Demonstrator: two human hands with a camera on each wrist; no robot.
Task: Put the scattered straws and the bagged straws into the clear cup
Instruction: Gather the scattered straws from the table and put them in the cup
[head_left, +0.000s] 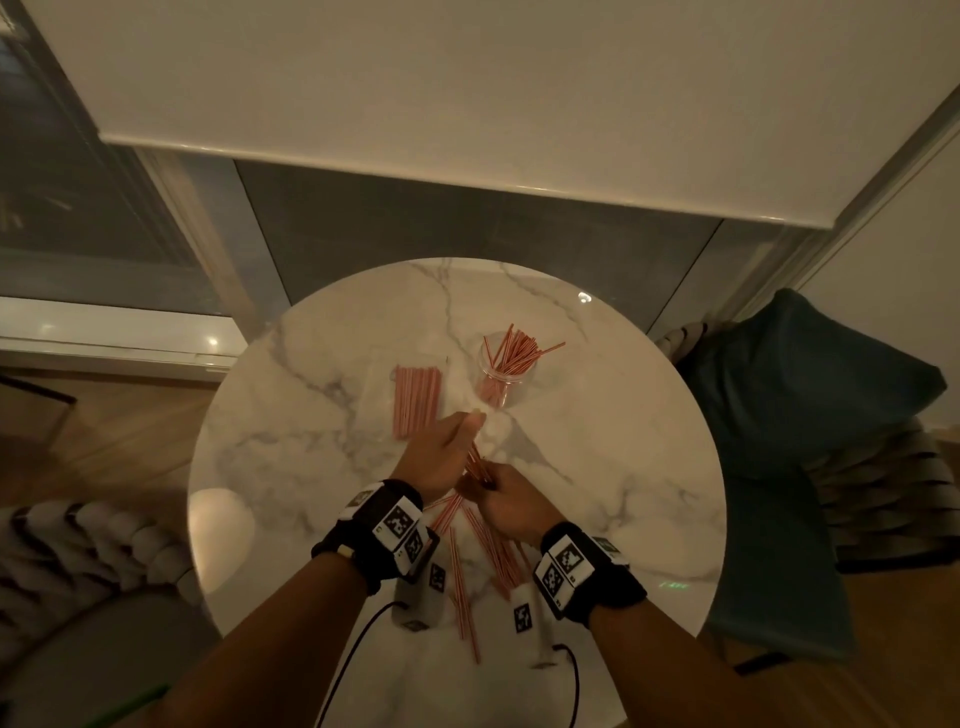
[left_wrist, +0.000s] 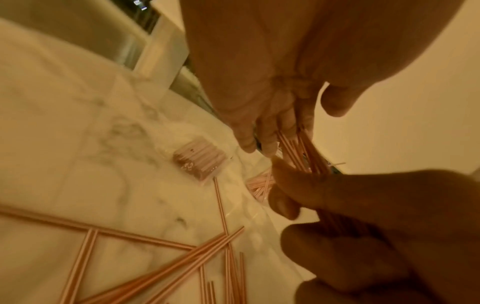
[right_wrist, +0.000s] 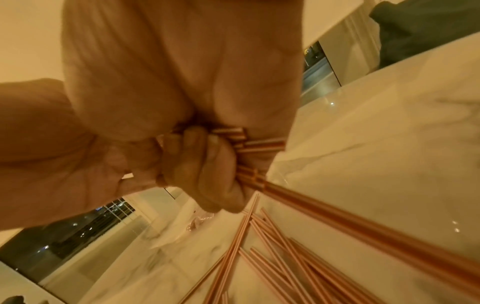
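**Both hands close on one bundle of straws above the marble table**

The right hand (head_left: 506, 493) has its fingers (right_wrist: 207, 164) curled tight round a bundle of pink straws (head_left: 475, 462), gripping it near the lower end; in the right wrist view the straws run out past the knuckles toward the lower right. The left hand (head_left: 441, 457) lies against the same bundle higher up, fingers (left_wrist: 262, 135) long and nearly straight along the straws, thumb apart from them; whether it clamps the bundle or only steadies it cannot be told. The two hands touch, left just ahead of right, both forearms reaching in from the near edge with wrist bands on.

Beneath and behind the hands, scattered straws (head_left: 460, 582) lie crossed over one another on the round marble table (head_left: 311, 415), near its front edge. Farther out, left of the hands' line, the bagged straws (head_left: 415, 400) lie flat in a neat packet. To its right stands the clear cup (head_left: 501, 382), upright, already holding a fan of straws that lean out over its rim to the right. A dark blue cushion (head_left: 810, 395) sits beside the table on the right.
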